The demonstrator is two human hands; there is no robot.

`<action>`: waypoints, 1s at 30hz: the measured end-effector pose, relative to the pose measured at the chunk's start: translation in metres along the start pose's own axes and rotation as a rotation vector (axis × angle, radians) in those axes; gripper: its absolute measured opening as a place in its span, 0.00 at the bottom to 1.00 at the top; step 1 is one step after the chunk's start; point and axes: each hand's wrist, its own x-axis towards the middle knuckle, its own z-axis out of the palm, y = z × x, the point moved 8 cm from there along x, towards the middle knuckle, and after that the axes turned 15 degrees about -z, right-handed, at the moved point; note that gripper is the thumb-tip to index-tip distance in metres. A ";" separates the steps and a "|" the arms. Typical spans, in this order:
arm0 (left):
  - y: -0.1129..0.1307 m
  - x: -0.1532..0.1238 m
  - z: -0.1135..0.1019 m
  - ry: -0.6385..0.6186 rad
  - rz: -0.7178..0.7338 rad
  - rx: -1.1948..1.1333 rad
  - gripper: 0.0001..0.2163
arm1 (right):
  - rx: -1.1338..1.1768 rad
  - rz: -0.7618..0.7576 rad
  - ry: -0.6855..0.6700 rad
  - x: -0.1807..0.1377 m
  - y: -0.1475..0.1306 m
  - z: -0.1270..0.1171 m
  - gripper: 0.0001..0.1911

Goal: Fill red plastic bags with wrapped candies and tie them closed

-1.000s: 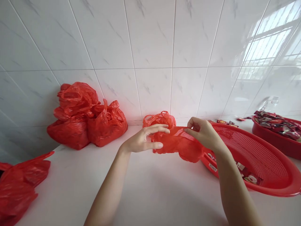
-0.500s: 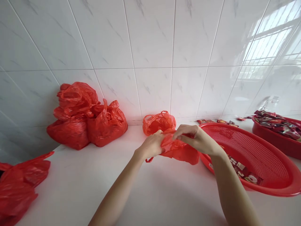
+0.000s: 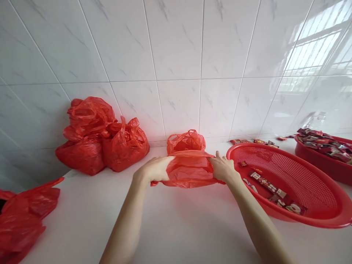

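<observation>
- Left hand (image 3: 155,170): we have it at the left side of the red bag's (image 3: 189,172) mouth, grasping the film. Its fingertips are hidden, so we can't tell how tightly they curl.
- Right hand (image 3: 224,168): at the opposite side of that mouth, thumb side inside, some fingers outside, gripping the edge. Those fingers look loosely bent and slightly spread.
- Between them we hold the mouth stretched wide toward us, film taut along the front and back edges.
- Bag position: middle of view, just in front of the small red bag (image 3: 186,141) by the tiled wall (image 3: 178,40). We can't tell if its base rests on the counter (image 3: 176,227).
- Tight side is right: our knuckles overlap the rim of the red mesh basket (image 3: 288,172) in view; contact unclear.
- More room left: white counter surface runs from our left hand to the filled red bags (image 3: 101,146), and forward between our forearms.
- Counter's left edge shows near the crumpled red bag (image 3: 27,216).
- Writing: the wrapped packets (image 3: 266,183) in the basket carry pale printing, too small for us to read. Same for the loose packets (image 3: 260,142) along the wall.
</observation>
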 end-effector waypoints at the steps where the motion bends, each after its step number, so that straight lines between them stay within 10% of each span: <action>1: -0.004 -0.001 -0.008 0.021 -0.031 -0.001 0.19 | 0.004 -0.011 -0.003 -0.001 -0.001 -0.001 0.37; 12: 0.028 -0.037 -0.020 0.357 0.254 0.336 0.26 | 0.142 -0.210 -0.111 -0.002 -0.013 0.000 0.30; 16: 0.051 -0.039 0.029 0.114 0.404 0.472 0.17 | 0.181 -0.254 -0.194 -0.001 -0.015 0.007 0.39; 20: 0.023 -0.005 0.073 -0.132 0.143 0.747 0.14 | 0.137 -0.300 -0.326 -0.001 -0.017 0.020 0.41; 30: -0.041 0.019 0.072 -0.176 -0.154 1.015 0.14 | 0.008 -0.190 -0.316 -0.008 -0.008 0.025 0.28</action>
